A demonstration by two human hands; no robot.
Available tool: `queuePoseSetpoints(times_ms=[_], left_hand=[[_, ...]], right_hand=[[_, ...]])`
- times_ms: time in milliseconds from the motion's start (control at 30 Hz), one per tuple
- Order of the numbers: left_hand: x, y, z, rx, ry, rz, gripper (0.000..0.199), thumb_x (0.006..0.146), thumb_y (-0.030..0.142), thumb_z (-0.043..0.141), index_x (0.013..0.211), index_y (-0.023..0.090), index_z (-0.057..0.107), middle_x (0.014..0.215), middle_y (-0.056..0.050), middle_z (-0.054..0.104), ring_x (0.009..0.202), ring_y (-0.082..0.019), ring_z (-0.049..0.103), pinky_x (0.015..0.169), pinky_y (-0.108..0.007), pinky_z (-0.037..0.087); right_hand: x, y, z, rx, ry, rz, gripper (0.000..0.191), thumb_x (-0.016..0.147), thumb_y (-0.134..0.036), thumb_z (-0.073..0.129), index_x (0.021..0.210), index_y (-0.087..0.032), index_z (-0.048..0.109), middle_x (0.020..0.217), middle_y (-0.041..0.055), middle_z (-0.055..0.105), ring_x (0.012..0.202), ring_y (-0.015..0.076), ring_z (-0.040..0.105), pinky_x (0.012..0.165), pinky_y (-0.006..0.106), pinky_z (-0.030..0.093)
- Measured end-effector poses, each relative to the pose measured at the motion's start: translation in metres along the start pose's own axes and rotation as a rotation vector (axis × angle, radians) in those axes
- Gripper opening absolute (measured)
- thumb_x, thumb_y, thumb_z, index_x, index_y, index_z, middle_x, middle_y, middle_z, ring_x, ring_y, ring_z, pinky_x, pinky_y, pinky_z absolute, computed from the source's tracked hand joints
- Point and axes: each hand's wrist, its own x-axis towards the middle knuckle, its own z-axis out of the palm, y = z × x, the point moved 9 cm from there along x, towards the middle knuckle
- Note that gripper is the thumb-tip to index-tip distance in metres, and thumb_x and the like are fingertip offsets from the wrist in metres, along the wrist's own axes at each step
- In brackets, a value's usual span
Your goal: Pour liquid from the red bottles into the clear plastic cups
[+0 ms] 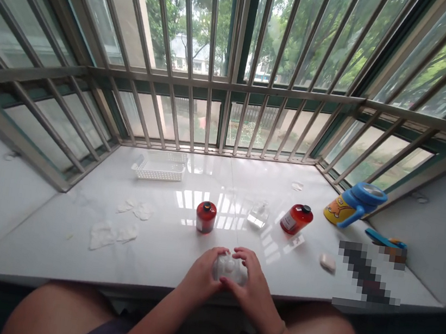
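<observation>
At the front edge of the white ledge, my left hand (208, 268) and my right hand (249, 274) curl around a small clear container (230, 268) from both sides. Its top shows between my fingers; the lower part is partly hidden, so its exact kind is unclear. Just beyond my left hand stands a red bottle (205, 218) with a dark cap. A clear square bottle (258, 215) is farther back, slightly right. To its right, a second red bottle (296, 219) with a pale label and black cap appears tilted.
Crumpled white tissues (113, 236) lie at left, below a white perforated basket (160, 168). On the right are a blue and yellow mug (354, 205), a blue and orange item (386, 239), a pale rounded object (327, 263) and a pixelated dark patch. Metal bars (229, 87) line the window.
</observation>
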Motion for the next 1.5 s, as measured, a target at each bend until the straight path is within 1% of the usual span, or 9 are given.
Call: queuePoseSetpoints(times_ms=[133, 333, 533, 767, 933, 1000, 1133, 1333, 1500], left_hand=[[0.0, -0.001, 0.001, 0.002, -0.003, 0.009, 0.069, 0.072, 0.025, 0.089, 0.135, 0.025, 0.063, 0.138, -0.012, 0.071, 0.128, -0.035, 0.068, 0.116, -0.05, 0.052], [-0.001, -0.006, 0.002, -0.023, 0.006, -0.046, 0.078, 0.067, 0.021, 0.091, 0.14, 0.026, 0.061, 0.139, -0.012, 0.071, 0.128, -0.036, 0.068, 0.117, -0.053, 0.052], [-0.002, -0.007, 0.001, -0.011, 0.013, -0.052, 0.079, 0.065, 0.018, 0.091, 0.139, 0.025, 0.063, 0.143, -0.012, 0.069, 0.133, -0.037, 0.066, 0.12, -0.053, 0.049], [-0.002, -0.006, 0.001, -0.006, 0.015, -0.048, 0.077, 0.067, 0.02, 0.092, 0.138, 0.024, 0.063, 0.137, -0.011, 0.072, 0.128, -0.035, 0.069, 0.116, -0.051, 0.053], [-0.002, -0.004, 0.0, 0.008, 0.045, -0.007, 0.071, 0.07, 0.019, 0.09, 0.136, 0.026, 0.065, 0.138, -0.01, 0.072, 0.13, -0.034, 0.068, 0.117, -0.051, 0.052], [-0.002, -0.005, 0.001, 0.007, 0.038, -0.01, 0.071, 0.07, 0.019, 0.091, 0.136, 0.027, 0.065, 0.138, -0.01, 0.072, 0.13, -0.034, 0.068, 0.117, -0.051, 0.052], [-0.001, -0.005, 0.002, 0.007, 0.023, -0.015, 0.073, 0.069, 0.02, 0.094, 0.135, 0.026, 0.065, 0.137, -0.009, 0.072, 0.128, -0.033, 0.069, 0.115, -0.049, 0.053], [0.0, -0.004, 0.001, 0.01, 0.033, 0.013, 0.072, 0.069, 0.02, 0.094, 0.135, 0.027, 0.065, 0.137, -0.009, 0.072, 0.128, -0.033, 0.068, 0.116, -0.05, 0.053], [-0.001, -0.009, 0.003, 0.013, 0.024, -0.005, 0.075, 0.069, 0.021, 0.095, 0.136, 0.026, 0.064, 0.138, -0.009, 0.071, 0.129, -0.033, 0.068, 0.115, -0.049, 0.053]], right_hand=[[-0.007, 0.0, 0.009, 0.005, -0.109, -0.004, 0.053, 0.094, -0.043, 0.076, 0.144, -0.03, 0.063, 0.154, 0.0123, 0.055, 0.144, 0.0334, 0.055, 0.122, 0.054, 0.049], [-0.013, 0.01, 0.0, 0.031, -0.031, 0.046, 0.029, 0.096, -0.047, 0.073, 0.118, -0.029, 0.067, 0.153, 0.0127, 0.055, 0.143, 0.0355, 0.056, 0.115, 0.055, 0.054], [-0.012, 0.002, 0.007, 0.063, -0.108, 0.008, 0.048, 0.099, -0.048, 0.069, 0.145, -0.034, 0.062, 0.158, 0.0118, 0.051, 0.15, 0.0349, 0.051, 0.123, 0.056, 0.048], [-0.016, 0.012, 0.003, 0.094, -0.019, 0.049, 0.031, 0.096, -0.046, 0.072, 0.121, -0.029, 0.065, 0.154, 0.0118, 0.055, 0.142, 0.0337, 0.057, 0.11, 0.051, 0.059], [-0.012, -0.002, 0.005, 0.069, -0.086, -0.006, 0.047, 0.102, -0.039, 0.064, 0.148, -0.032, 0.058, 0.158, 0.0122, 0.051, 0.148, 0.0322, 0.051, 0.121, 0.054, 0.05], [-0.011, -0.006, 0.005, 0.058, -0.094, -0.025, 0.042, 0.101, -0.037, 0.064, 0.142, -0.031, 0.062, 0.157, 0.012, 0.052, 0.149, 0.0326, 0.051, 0.125, 0.056, 0.046], [-0.013, 0.0, 0.002, 0.101, -0.043, 0.023, 0.027, 0.098, -0.036, 0.067, 0.123, -0.028, 0.06, 0.154, 0.0122, 0.054, 0.145, 0.0318, 0.054, 0.114, 0.052, 0.056], [-0.015, -0.002, 0.004, 0.088, -0.093, 0.004, 0.047, 0.101, -0.035, 0.061, 0.147, -0.031, 0.054, 0.159, 0.0125, 0.049, 0.149, 0.0316, 0.05, 0.118, 0.052, 0.052], [-0.014, 0.002, 0.002, 0.116, -0.053, 0.031, 0.026, 0.1, -0.034, 0.062, 0.125, -0.029, 0.059, 0.157, 0.0115, 0.051, 0.147, 0.0305, 0.052, 0.118, 0.052, 0.052]])
